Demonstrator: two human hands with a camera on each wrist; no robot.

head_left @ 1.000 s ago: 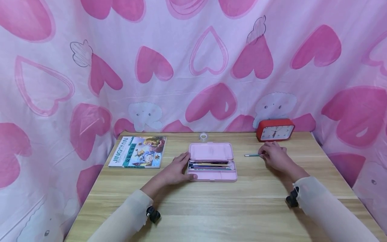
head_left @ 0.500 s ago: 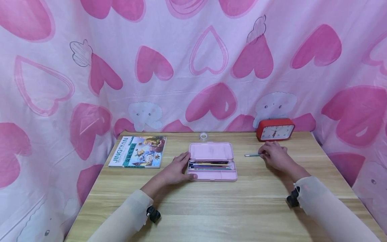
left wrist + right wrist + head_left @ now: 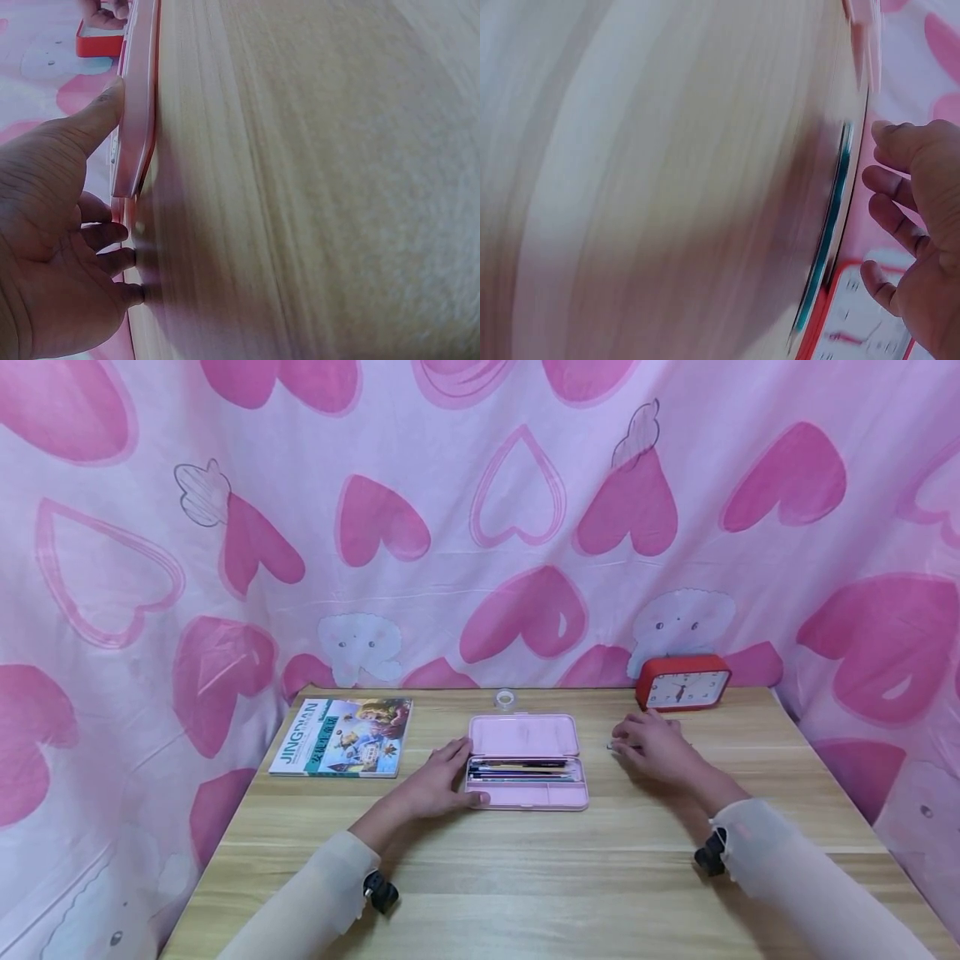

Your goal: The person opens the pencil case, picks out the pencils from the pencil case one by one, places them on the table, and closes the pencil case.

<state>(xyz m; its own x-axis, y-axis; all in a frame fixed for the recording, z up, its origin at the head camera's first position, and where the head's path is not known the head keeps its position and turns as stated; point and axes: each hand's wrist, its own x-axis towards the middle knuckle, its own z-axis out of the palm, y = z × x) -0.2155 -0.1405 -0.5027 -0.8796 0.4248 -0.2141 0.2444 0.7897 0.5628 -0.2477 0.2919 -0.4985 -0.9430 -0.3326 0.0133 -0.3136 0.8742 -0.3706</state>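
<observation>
A pink pencil case (image 3: 525, 796) lies with its lid up on the table, and several pencils (image 3: 517, 769) fill its long compartment. My left hand (image 3: 435, 785) holds the case's left end, thumb at the front corner and fingers along the side toward the hinge. In the left wrist view the thumb presses the case's wall (image 3: 139, 90). A green pencil (image 3: 829, 217) lies on the table right of the case. My right hand (image 3: 652, 747) is over it with fingers loosely bent and apart from it in the right wrist view. From the head view only the pencil's left end shows.
At the back right stands a red alarm clock (image 3: 686, 683), just behind my right hand. A picture book (image 3: 345, 737) lies at the left. Behind the case is a small roll of tape (image 3: 505, 697). A pink heart-patterned curtain (image 3: 517, 610) hangs along the table's back edge.
My right hand has slid left along the pencil, from its right part to near its left end, and now covers most of it. The left hand and the case have stayed put.
</observation>
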